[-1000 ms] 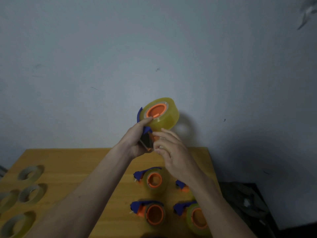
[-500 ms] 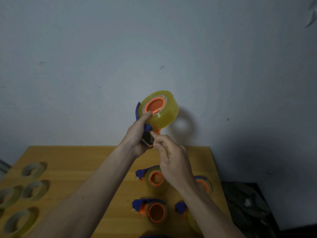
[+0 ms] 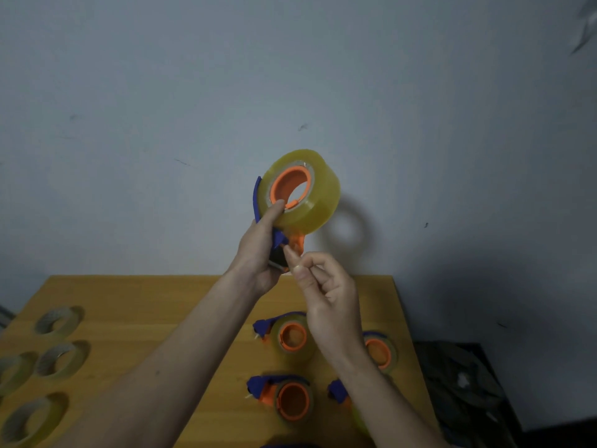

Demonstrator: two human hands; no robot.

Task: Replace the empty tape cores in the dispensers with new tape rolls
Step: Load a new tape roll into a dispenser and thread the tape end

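Left hand (image 3: 258, 253) grips the dispenser (image 3: 277, 240), thumb on the tape roll (image 3: 310, 192) at 12 o'clock. Right hand (image 3: 326, 292) fingertips pinched together, touching dispenser at 5 o'clock; pinched item indiscernible.

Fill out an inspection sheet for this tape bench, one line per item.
Surface: yellow wooden table, partly covered.
Job's things: blue-and-orange dispenser loaded with a yellowish clear tape roll, held up in front of the wall; four loaded dispensers on the table; empty cardboard tape cores at far left.
Clutter: dark heap on the floor, right of the table.
Grippers: left hand grips the raised dispenser; right hand pinches near its cutter end.
Cables: nothing seen.
Surroundings: plain grey wall.
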